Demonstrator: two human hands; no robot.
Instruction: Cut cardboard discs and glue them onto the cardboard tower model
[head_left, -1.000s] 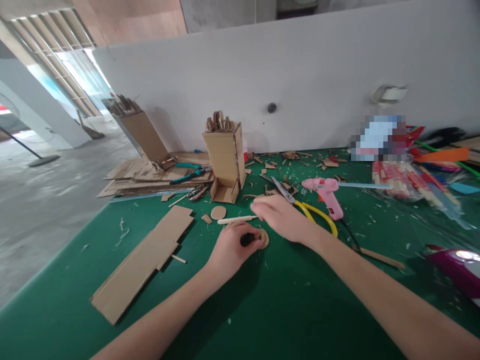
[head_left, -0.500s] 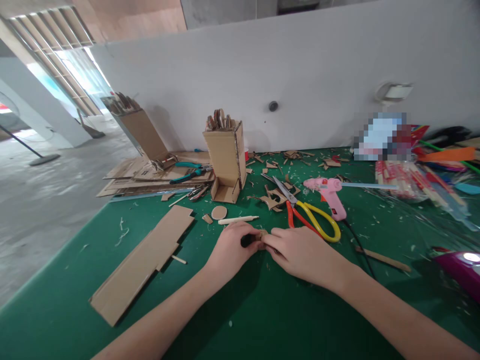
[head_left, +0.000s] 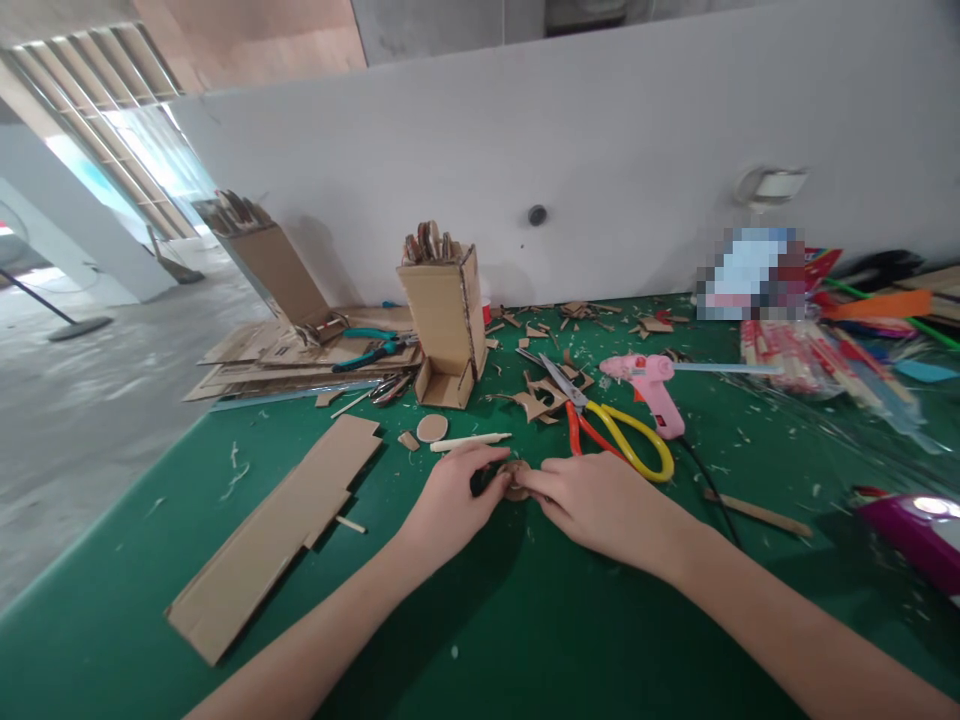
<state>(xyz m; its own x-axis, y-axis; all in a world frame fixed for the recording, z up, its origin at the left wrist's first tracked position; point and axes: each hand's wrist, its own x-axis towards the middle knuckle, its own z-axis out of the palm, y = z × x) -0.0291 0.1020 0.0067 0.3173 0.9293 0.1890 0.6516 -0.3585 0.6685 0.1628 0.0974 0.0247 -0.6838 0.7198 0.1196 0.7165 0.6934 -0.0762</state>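
Note:
My left hand (head_left: 448,502) is closed around a small black object (head_left: 480,481) and rests on the green mat (head_left: 525,620). My right hand (head_left: 596,503) lies beside it, its fingertips pinching a small round cardboard disc (head_left: 516,478) between the two hands. A pale stick (head_left: 469,441) and another cardboard disc (head_left: 432,428) lie just beyond my left hand. Yellow-and-orange scissors (head_left: 615,440) sit behind my right hand.
A tall cardboard box (head_left: 444,320) with pieces in it stands at the back. A long cardboard strip (head_left: 285,525) lies to the left, flat cardboard sheets and teal pliers (head_left: 371,350) behind it. A pink glue gun (head_left: 652,390), cardboard scraps and packaged sticks (head_left: 810,360) are to the right.
My right hand came back from near the scissors and stick to the disc at my left hand, and now pinches it. The left hand has barely moved.

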